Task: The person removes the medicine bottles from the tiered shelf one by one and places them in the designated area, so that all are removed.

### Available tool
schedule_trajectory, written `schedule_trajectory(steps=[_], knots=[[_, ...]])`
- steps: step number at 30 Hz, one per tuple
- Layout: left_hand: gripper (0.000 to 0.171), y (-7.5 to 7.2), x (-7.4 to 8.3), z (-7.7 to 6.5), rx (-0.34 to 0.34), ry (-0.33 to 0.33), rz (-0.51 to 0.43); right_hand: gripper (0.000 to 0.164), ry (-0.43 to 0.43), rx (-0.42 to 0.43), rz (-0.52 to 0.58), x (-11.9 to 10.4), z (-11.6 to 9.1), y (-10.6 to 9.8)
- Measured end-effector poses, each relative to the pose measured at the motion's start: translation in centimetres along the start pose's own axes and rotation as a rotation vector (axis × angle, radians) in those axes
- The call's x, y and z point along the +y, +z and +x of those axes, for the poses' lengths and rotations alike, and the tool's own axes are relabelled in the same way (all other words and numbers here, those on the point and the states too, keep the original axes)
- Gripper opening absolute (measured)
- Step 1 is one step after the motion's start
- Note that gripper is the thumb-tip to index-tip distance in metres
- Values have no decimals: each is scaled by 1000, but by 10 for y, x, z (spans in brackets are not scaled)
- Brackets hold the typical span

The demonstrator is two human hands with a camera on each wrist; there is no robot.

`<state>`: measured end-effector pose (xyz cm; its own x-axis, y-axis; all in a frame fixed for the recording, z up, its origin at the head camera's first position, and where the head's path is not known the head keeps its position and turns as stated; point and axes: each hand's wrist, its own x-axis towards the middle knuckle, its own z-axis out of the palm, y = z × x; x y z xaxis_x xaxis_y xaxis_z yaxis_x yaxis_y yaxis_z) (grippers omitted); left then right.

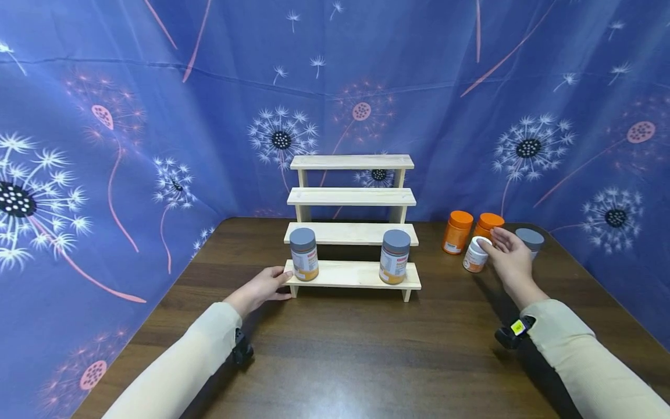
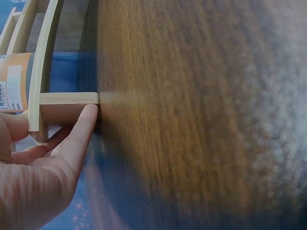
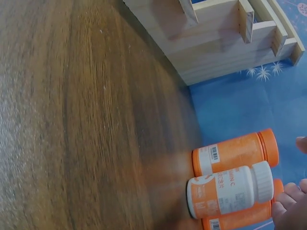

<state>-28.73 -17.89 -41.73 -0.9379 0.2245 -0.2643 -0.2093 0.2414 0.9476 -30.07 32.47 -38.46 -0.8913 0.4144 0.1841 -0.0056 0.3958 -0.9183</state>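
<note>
A four-step wooden display shelf (image 1: pixel 348 273) stands on the table. My left hand (image 1: pixel 264 285) holds the left end of its lowest step, thumb on top and a finger against the short leg (image 2: pixel 69 98). Two grey-lidded jars with orange-and-white labels, a left jar (image 1: pixel 304 254) and a right jar (image 1: pixel 395 259), stand upright on that step. Over to the right, my right hand (image 1: pixel 510 262) reaches to a white-capped vitamin C bottle (image 3: pixel 223 191), thumb and fingers spread near its cap. In the right wrist view the fingers (image 3: pixel 290 197) are apart from the bottle's body.
Behind the white bottle stand two orange bottles, one (image 1: pixel 457 234) to its left and the other (image 1: pixel 489 223) partly covered. Another grey-lidded jar (image 1: pixel 530 236) is partly hidden behind my right hand. A blue dandelion-patterned cloth (image 1: pixel 445 128) hangs around the brown wooden table (image 1: pixel 366 355).
</note>
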Motion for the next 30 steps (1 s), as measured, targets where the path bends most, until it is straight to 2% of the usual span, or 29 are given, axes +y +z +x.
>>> schedule_trajectory(steps=[8, 13, 16, 20, 25, 30], knots=[[45, -1, 2, -1, 1, -8, 10, 59, -76, 39, 104, -6, -6, 7], [47, -2, 4, -2, -12, -18, 22, 57, -110, 31, 163, -12, -12, 11], [47, -3, 5, -1, -19, -20, 20, 58, -138, -7, 171, -16, -14, 12], [46, -3, 6, 0, -20, -24, 13, 64, -160, -106, 153, -18, -15, 10], [47, -2, 5, -1, -24, -27, 17, 70, -134, -208, 143, -19, -19, 10], [45, -1, 4, -1, -16, -29, 10, 74, -111, -268, 81, -21, -24, 12]])
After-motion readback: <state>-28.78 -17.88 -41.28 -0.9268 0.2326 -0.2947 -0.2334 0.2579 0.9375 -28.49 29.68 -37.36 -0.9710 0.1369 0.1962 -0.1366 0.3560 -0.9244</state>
